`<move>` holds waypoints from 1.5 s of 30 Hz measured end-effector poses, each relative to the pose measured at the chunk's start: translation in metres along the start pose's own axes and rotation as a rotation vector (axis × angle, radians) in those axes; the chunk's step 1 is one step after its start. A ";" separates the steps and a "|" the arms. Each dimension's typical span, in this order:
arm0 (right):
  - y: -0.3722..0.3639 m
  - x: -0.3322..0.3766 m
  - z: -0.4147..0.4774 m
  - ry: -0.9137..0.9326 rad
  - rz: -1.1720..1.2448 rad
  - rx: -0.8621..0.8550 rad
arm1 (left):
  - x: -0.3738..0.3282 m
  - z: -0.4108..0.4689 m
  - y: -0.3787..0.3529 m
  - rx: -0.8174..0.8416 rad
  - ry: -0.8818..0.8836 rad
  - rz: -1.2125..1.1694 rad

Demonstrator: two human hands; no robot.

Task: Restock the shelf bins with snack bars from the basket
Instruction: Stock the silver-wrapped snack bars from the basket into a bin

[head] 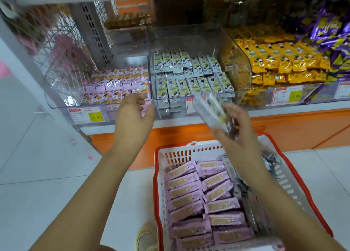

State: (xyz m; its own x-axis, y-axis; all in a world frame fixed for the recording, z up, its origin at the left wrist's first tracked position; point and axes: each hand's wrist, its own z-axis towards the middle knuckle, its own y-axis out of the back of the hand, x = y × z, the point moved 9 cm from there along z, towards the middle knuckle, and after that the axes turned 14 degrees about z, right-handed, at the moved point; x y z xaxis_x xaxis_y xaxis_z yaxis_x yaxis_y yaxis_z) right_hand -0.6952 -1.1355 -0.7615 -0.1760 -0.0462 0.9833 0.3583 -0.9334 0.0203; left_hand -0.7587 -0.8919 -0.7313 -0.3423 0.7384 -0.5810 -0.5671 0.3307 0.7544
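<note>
A white basket with a red rim [161, 176] stands on the floor below the shelf, packed with pink snack bars [189, 193] and some grey-white ones along its right side. My right hand [234, 129] grips a bunch of grey-white snack bars [210, 110], blurred, raised in front of the middle clear bin [240, 61], which holds rows of the same bars. My left hand [132, 116] holds a pink snack bar [146, 108] at the front lip of the left clear bin [56, 102], which holds pink bars.
A third bin [306, 95] to the right holds yellow bars, with purple packets at the far right. Price labels hang on the bin fronts. An orange shelf base runs below. My shoe [145, 237] shows left of the basket on the tiled floor.
</note>
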 end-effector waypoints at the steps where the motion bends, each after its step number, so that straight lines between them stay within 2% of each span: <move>1: 0.001 0.017 0.016 0.031 -0.016 -0.028 | 0.000 0.004 0.001 -0.004 0.014 -0.008; 6: -0.007 0.056 0.111 0.110 -0.230 -0.095 | -0.009 0.013 -0.002 0.014 0.005 0.058; 11: -0.016 0.008 0.221 -0.067 -0.545 -0.143 | -0.015 0.016 -0.004 0.031 -0.011 0.070; 15: -0.022 -0.020 0.263 -0.168 -0.680 -0.171 | -0.013 0.015 -0.004 0.047 -0.028 0.096; 19: -0.038 -0.039 0.273 -0.218 -0.721 -0.083 | -0.014 0.016 -0.005 0.053 -0.048 0.092; 22: -0.053 -0.040 0.268 -0.191 -0.654 0.037 | -0.013 0.016 -0.005 0.056 -0.044 0.080; 25: -0.054 -0.034 0.258 -0.175 -0.610 0.071 | -0.014 0.015 -0.006 0.060 -0.057 0.086; 28: -0.046 -0.014 0.239 -0.087 -0.610 0.032 | -0.016 0.011 -0.003 0.029 -0.065 0.087; 33: -0.027 0.047 0.151 0.312 -0.556 -0.016 | -0.024 -0.005 -0.002 -0.010 -0.090 -0.048; 35: -0.017 0.052 0.110 0.388 -0.527 0.013 | -0.030 -0.016 -0.012 0.048 -0.140 -0.020; 38: 0.004 0.022 0.064 0.317 -0.558 0.079 | -0.035 -0.041 -0.045 0.290 -0.223 0.092; 41: 0.037 -0.056 0.031 0.076 -0.690 0.103 | -0.028 -0.073 -0.084 0.540 -0.318 0.240; 45: 0.076 -0.189 -0.006 -0.305 -0.894 0.185 | 0.009 -0.111 -0.130 0.848 -0.319 0.458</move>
State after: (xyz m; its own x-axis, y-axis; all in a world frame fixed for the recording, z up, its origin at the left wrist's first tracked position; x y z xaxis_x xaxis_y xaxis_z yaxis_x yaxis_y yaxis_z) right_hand -0.6403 -1.2003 -0.9467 -0.2174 0.7738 0.5950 0.3512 -0.5068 0.7873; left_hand -0.7712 -0.9936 -0.8682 -0.1067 0.9802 -0.1666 0.3297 0.1930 0.9241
